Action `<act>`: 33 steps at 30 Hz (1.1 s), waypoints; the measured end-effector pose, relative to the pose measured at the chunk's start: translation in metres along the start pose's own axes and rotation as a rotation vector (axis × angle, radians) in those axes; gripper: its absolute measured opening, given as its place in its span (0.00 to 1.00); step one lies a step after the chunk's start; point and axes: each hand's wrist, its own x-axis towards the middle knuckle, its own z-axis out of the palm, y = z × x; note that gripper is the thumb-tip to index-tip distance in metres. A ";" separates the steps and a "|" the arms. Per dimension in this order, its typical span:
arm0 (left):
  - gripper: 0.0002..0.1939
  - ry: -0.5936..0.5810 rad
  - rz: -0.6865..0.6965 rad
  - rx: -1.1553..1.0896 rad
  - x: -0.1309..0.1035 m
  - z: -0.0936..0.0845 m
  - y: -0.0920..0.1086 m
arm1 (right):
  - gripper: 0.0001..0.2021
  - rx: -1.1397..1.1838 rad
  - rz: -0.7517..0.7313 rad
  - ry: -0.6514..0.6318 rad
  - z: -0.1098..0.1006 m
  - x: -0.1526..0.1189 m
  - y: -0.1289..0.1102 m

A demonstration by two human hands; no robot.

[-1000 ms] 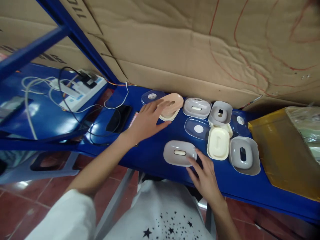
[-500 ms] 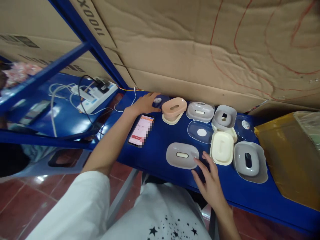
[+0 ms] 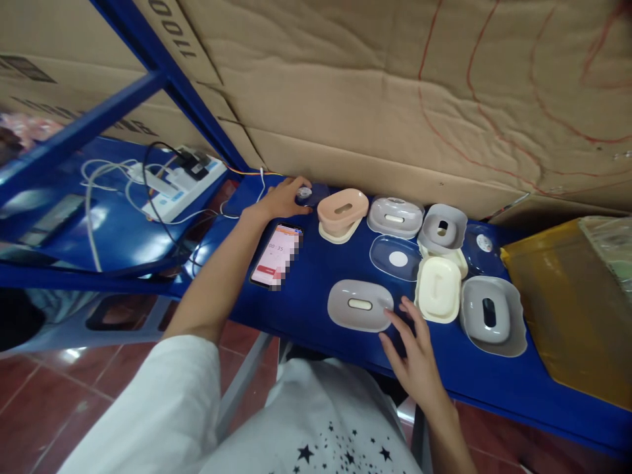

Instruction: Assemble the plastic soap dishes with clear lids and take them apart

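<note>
At the back of the blue table my left hand (image 3: 286, 199) has its thumb and fingers around the left end of a clear lid (image 3: 319, 191) with a round sticker. Its fingertips are partly hidden. My right hand (image 3: 413, 352) is open, fingers spread, at the right end of a grey oval dish (image 3: 340, 309) with a slot in its middle. One fingertip appears to touch the rim. A peach dish (image 3: 360, 203) rests on a cream piece just right of the clear lid. Near the right hand lies a cream tray (image 3: 438, 289).
A phone (image 3: 274, 253) with a timer lies left of the grey dish. Grey dishes (image 3: 395, 217) and clear lids (image 3: 388, 263) stand along the back. A yellow-taped box (image 3: 567, 309) bounds the right; a power strip (image 3: 185, 191) with cables lies left; cardboard (image 3: 345, 99) stands behind.
My left hand has closed in around the clear lid, and the lid has shifted slightly left. My right hand stays beside the grey dish. The view has moved a little.
</note>
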 end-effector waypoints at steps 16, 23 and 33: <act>0.28 0.154 0.452 -0.183 -0.208 0.053 0.141 | 0.49 0.054 -0.019 0.135 -0.001 -0.003 0.000; 0.30 0.042 0.525 -0.223 -0.207 0.074 0.142 | 0.41 -0.045 -0.066 -0.024 -0.001 0.002 -0.001; 0.30 0.039 0.542 -0.255 -0.208 0.078 0.144 | 0.38 -0.019 -0.025 -0.095 -0.003 0.006 -0.001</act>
